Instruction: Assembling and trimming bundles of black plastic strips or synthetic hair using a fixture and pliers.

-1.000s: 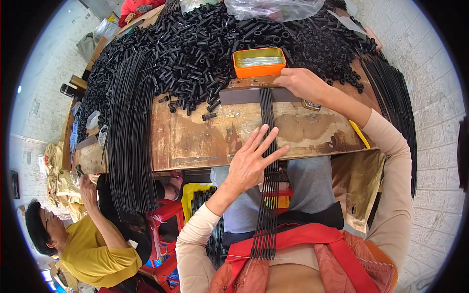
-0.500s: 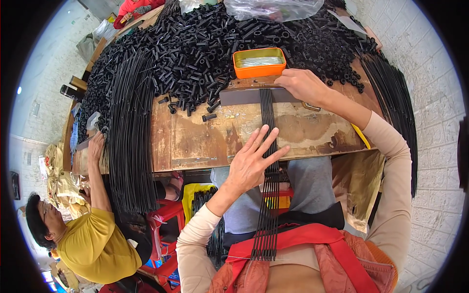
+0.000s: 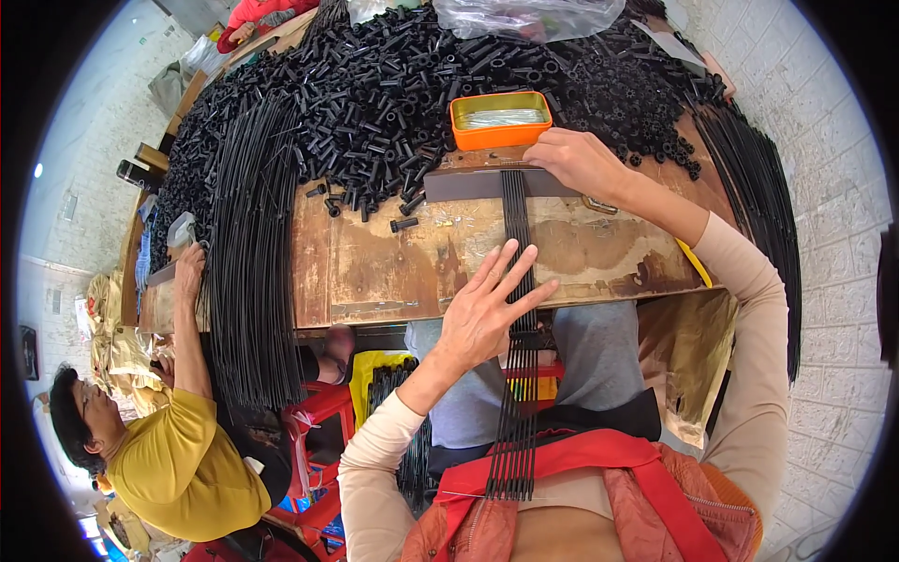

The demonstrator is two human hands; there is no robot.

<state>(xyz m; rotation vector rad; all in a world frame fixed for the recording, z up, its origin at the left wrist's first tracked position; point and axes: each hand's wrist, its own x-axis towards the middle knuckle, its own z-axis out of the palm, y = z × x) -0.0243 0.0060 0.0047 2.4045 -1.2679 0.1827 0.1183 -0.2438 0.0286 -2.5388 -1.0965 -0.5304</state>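
Well left of the left hand [image 3: 485, 317]: bundle [image 3: 248, 253] of loose rods, apparently unworked. Beyond that hand, leftward: fittings [image 3: 375, 112], heaped on the worktop [image 3: 375, 267], seemingly awaiting use. Left hand: fingers spread over the row [image 3: 516, 220] of rods, gripping nothing. Row beneath it: aligned, far ends at the bar [image 3: 464, 185]; lining-up judged done, fastening unclear. Right hand [image 3: 573, 161]: fingers bunched at the bar's right end; grip cannot be told. Rightward: second bundle [image 3: 755, 192], apparently unworked.

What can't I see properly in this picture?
Head view:
Part of the black rods: hidden under the left hand.
Anything the right hand may pinch: hidden by its fingers.
Silvery pieces in the orange tin: too small to count.
The person in red: cut off by the top edge.
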